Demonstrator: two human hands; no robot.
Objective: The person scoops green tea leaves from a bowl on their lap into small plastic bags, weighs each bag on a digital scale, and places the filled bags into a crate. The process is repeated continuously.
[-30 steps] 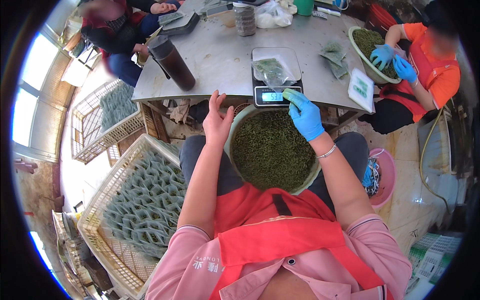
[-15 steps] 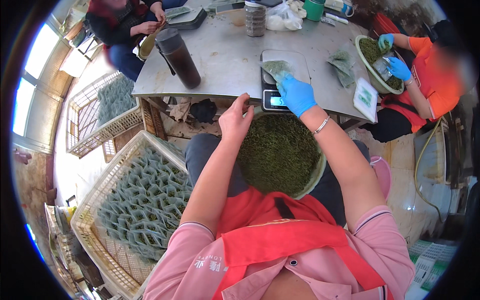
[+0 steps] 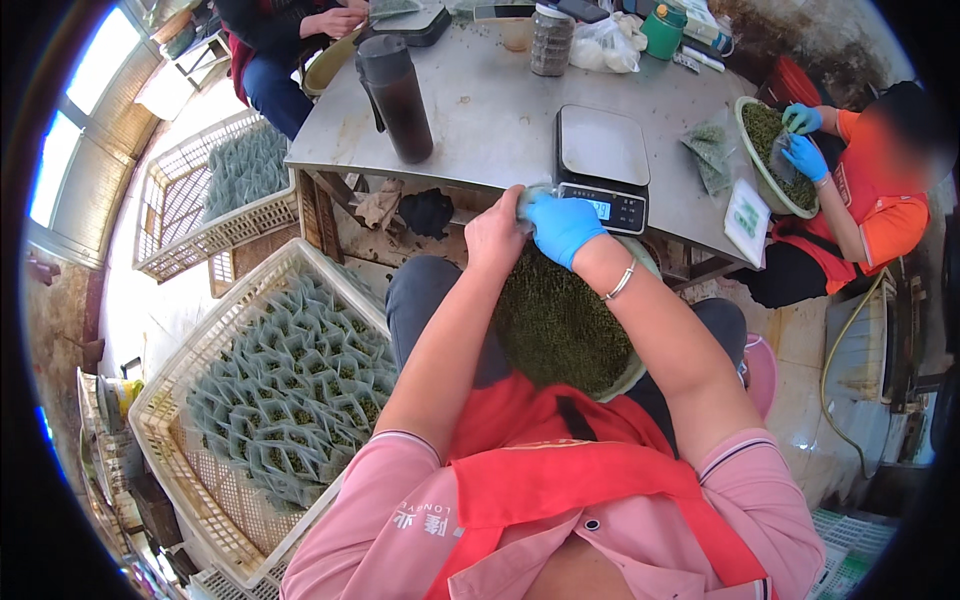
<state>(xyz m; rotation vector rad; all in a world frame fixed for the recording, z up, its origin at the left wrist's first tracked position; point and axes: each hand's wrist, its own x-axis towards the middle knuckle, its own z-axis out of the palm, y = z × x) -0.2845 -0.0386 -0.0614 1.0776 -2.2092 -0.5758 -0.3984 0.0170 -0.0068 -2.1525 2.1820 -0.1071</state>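
Scale (image 3: 604,150) with a flat pale pan is parked at the near edge of the metal tabletop (image 3: 485,140), display lit up, so that's the landmark here. Just left of the scale's front end there's a small clear plastic bag (image 3: 530,202), and the person has both hands on it. The left hand (image 3: 495,232), bare, is curled shut with thumb and fingers pinching the bag from the left; the right hand (image 3: 565,230), in a blue glove, is closed over its other side, right in front of the scale's corner. Fingertips are mostly covered up, and so is a lot of the bag, so can't tell what's in it. Below the scale, between the person's knees, is a big basin (image 3: 648,258) loaded with loose green bits (image 3: 560,340). Left of the scale stands a dark bottle (image 3: 403,105), and well down to the left is a plastic crate (image 3: 150,415) packed with rows of filled bags (image 3: 290,390). Right of the scale: a couple of filled bags lying together (image 3: 710,155), then a white tray (image 3: 746,222) near the table's edge. Further right of the scale, a co-worker in orange has both gloved hands (image 3: 805,157) at another basin (image 3: 746,135) of green stuff.
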